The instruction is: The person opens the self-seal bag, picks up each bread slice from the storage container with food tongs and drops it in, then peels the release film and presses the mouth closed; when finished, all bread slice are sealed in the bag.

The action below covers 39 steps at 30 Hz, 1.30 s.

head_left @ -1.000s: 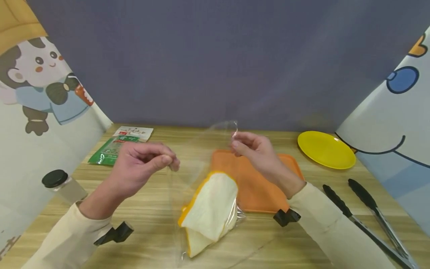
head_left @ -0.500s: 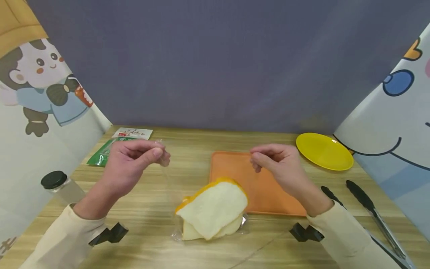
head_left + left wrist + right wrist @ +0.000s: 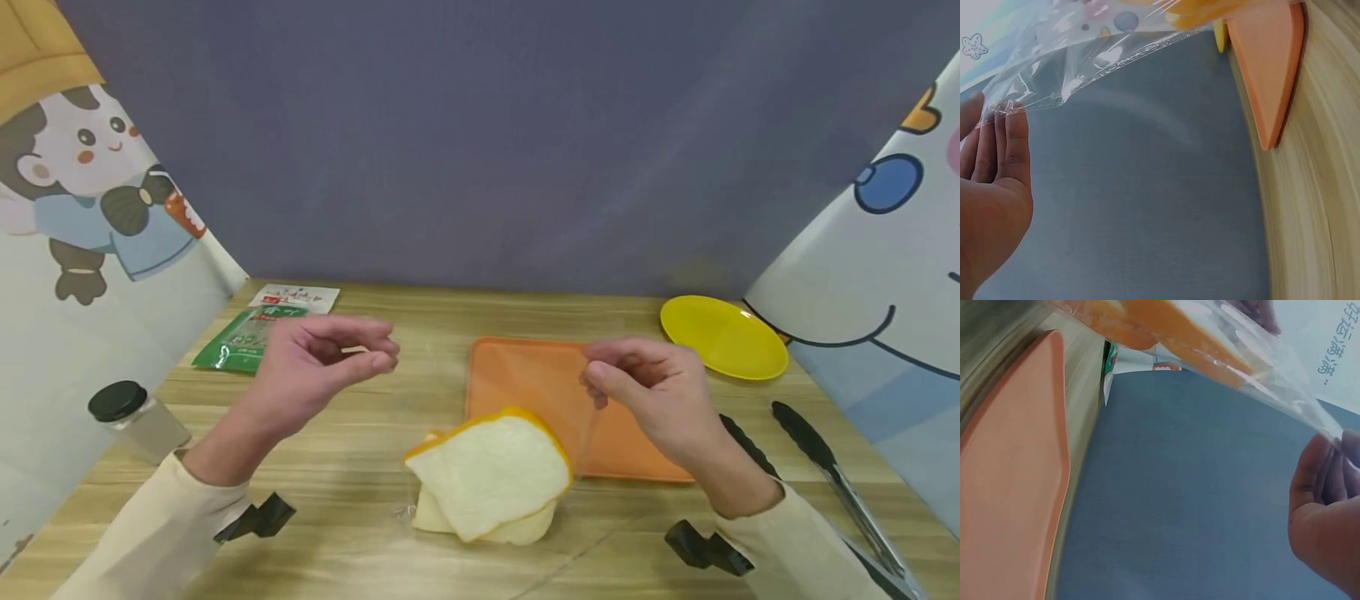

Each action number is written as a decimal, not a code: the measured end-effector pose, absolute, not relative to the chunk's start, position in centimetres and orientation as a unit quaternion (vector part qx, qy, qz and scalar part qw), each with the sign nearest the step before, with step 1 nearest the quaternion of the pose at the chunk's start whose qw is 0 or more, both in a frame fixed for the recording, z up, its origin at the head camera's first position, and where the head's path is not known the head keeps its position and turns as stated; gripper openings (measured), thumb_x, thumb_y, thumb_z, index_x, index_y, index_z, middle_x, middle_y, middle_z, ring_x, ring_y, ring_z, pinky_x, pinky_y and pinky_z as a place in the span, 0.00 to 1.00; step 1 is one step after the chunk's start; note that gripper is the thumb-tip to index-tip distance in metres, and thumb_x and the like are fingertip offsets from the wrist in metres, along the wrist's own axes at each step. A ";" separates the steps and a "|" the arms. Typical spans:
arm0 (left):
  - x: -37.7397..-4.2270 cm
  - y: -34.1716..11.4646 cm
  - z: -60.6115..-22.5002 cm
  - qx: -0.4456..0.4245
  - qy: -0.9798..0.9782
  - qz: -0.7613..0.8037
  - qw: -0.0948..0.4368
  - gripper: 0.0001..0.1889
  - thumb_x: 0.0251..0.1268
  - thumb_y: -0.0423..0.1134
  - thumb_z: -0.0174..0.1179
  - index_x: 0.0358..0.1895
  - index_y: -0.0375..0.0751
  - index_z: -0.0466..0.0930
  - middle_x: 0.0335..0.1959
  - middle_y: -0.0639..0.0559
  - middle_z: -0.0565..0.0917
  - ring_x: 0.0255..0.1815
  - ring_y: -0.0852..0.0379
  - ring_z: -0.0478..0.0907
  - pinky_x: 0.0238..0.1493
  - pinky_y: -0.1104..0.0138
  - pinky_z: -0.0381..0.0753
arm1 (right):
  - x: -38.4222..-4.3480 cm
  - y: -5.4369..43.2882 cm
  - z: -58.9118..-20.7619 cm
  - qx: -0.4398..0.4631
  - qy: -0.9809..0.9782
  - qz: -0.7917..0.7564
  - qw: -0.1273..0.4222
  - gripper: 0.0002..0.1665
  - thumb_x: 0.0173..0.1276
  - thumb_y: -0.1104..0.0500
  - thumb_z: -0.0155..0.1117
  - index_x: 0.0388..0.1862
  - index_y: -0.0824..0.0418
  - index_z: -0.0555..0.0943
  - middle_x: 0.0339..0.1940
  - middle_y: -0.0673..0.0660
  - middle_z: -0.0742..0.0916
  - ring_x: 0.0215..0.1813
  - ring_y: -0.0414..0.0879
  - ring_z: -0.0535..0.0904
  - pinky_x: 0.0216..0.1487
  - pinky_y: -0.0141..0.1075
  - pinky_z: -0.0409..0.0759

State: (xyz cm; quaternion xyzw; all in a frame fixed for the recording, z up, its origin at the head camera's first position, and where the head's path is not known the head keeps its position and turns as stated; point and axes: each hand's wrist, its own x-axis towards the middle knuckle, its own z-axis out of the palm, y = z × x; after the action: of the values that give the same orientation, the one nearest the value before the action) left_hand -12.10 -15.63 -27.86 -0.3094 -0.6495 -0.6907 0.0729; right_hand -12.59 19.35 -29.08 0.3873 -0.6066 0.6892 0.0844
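A clear plastic bag (image 3: pixel 1094 59) holds several slices of bread (image 3: pixel 495 479) with orange-brown crust, low in the middle of the head view. My right hand (image 3: pixel 652 400) pinches the bag's edge between thumb and fingertips, as the right wrist view also shows on the bag (image 3: pixel 1310 406). The other end of the bag's edge lies between the thumb and curled fingers of my left hand (image 3: pixel 322 367). In the left wrist view the film touches that hand (image 3: pixel 997 162) at its fingertips. Much of the film is too transparent to trace in the head view.
Behind the bread lies an orange board (image 3: pixel 517 375). A yellow plate (image 3: pixel 723 337) sits at the back right, tongs (image 3: pixel 847 475) nearer the right edge. Left are a black-lidded jar (image 3: pixel 138 417), a green packet (image 3: pixel 232 342) and a white packet (image 3: pixel 318 298).
My right hand has moved right and down, away from the left hand. The bread in the bag has turned flatter and shifted right. My left hand went slightly left, then back right.
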 end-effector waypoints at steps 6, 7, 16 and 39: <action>-12.1 -15.3 -27.4 -0.301 -0.655 -0.686 0.101 0.12 0.52 0.18 0.64 0.39 0.32 0.85 0.32 0.42 0.86 0.29 0.52 0.85 0.36 0.61 0.83 | -12.8 19.8 -28.7 0.419 -0.587 0.687 0.092 0.07 0.64 0.76 0.58 0.40 0.76 0.81 0.33 0.62 0.86 0.31 0.48 0.81 0.31 0.34 0.82; -12.1 -15.2 -27.2 -0.301 -0.655 -0.686 0.103 0.11 0.51 0.18 0.64 0.39 0.32 0.85 0.32 0.42 0.86 0.28 0.52 0.84 0.36 0.61 0.83 | -12.8 19.9 -28.7 0.424 -0.583 0.686 0.094 0.07 0.64 0.76 0.58 0.39 0.75 0.81 0.33 0.62 0.86 0.31 0.48 0.81 0.31 0.34 0.82; -12.0 -15.2 -26.3 -0.305 -0.675 -0.669 0.060 0.10 0.54 0.21 0.65 0.38 0.35 0.86 0.32 0.43 0.86 0.29 0.52 0.84 0.37 0.61 0.83 | -13.3 20.8 -28.4 0.452 -0.571 0.680 0.083 0.09 0.64 0.77 0.57 0.42 0.78 0.80 0.32 0.63 0.85 0.27 0.48 0.78 0.30 0.34 0.81; -13.2 -15.8 -25.7 -0.443 -0.633 -0.634 0.001 0.14 0.57 0.15 0.56 0.40 0.31 0.85 0.39 0.40 0.85 0.35 0.49 0.84 0.34 0.54 0.82 | -15.5 22.3 -27.8 0.607 -0.474 0.638 0.013 0.11 0.64 0.77 0.56 0.45 0.81 0.78 0.41 0.66 0.85 0.34 0.51 0.76 0.34 0.34 0.80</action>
State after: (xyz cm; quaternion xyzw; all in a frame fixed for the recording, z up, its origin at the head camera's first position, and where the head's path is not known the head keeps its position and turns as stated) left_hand -13.15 -15.83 -25.67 -0.4433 -0.6332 -0.6344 0.0009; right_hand -15.52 22.35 -27.80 0.6071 -0.4741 0.6376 0.0129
